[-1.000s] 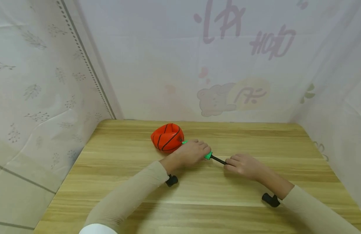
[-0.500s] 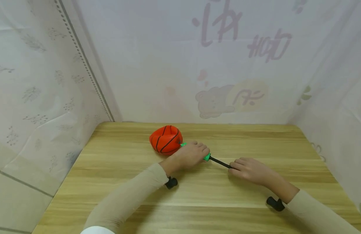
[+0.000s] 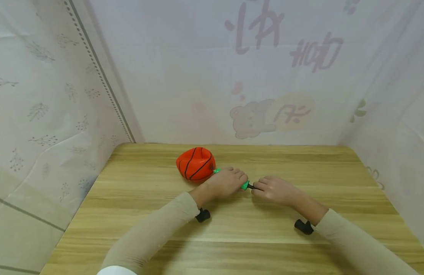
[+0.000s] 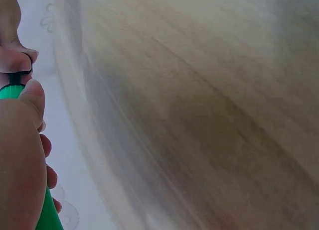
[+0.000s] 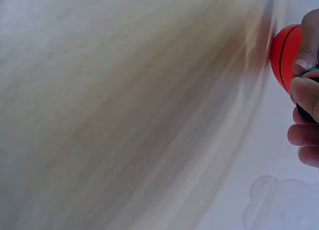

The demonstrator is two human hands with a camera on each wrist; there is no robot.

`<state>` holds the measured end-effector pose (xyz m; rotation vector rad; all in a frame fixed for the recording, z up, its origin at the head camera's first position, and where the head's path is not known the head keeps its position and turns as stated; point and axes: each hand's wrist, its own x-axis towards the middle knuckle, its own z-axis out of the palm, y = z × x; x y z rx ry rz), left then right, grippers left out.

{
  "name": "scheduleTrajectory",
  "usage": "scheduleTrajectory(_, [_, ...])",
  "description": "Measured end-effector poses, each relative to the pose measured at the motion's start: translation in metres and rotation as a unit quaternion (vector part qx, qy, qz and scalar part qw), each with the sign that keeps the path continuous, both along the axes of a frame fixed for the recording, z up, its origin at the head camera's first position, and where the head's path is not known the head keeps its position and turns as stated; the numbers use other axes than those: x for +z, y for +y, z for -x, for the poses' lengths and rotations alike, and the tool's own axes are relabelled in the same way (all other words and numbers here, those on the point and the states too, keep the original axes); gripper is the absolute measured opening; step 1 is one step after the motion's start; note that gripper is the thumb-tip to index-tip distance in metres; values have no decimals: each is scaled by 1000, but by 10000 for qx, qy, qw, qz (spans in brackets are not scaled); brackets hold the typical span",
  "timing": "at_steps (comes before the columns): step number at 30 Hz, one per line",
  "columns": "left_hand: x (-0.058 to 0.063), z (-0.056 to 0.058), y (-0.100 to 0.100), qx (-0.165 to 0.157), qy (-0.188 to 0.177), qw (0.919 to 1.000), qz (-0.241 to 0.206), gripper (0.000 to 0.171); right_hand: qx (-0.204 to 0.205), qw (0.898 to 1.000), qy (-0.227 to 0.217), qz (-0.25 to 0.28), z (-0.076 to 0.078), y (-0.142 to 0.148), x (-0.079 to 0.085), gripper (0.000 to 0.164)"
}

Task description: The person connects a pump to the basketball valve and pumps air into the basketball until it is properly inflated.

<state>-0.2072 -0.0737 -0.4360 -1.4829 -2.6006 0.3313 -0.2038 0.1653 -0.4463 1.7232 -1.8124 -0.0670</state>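
Observation:
A dented orange-red toy basketball [image 3: 195, 165] with black lines lies toward the back of the table. At its right side is the tip of a green hand pump [image 3: 245, 185]. My left hand [image 3: 225, 182] is wrapped around the pump's green barrel, which also shows in the left wrist view below the fingers [image 4: 52, 176]. My right hand [image 3: 275, 190] grips the black handle [image 5: 305, 113] at the pump's other end, mostly hidden by the fingers. Only a short piece of the black rod [image 3: 251, 186] shows between the two hands.
The wood-grain table [image 3: 232, 256] reaches back to a pale printed cloth [image 3: 184, 76], with more cloth on both sides. Black wrist-camera mounts [image 3: 304, 227] stick out below both wrists, close to the tabletop.
My right hand first drew slightly away to the right, then came in toward the left hand, so the exposed black rod is much shorter. The left hand and the dented ball stay nearly in place.

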Motion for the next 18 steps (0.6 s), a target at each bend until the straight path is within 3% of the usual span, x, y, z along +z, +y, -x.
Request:
scheduleTrajectory(10, [4, 3, -5, 0, -65, 9999, -138, 31, 177, 9992, 26, 352, -13, 37, -6, 36])
scheduleTrajectory(18, [4, 2, -9, -6, -34, 9998, -219, 29, 38, 9997, 35, 240, -26, 66, -10, 40])
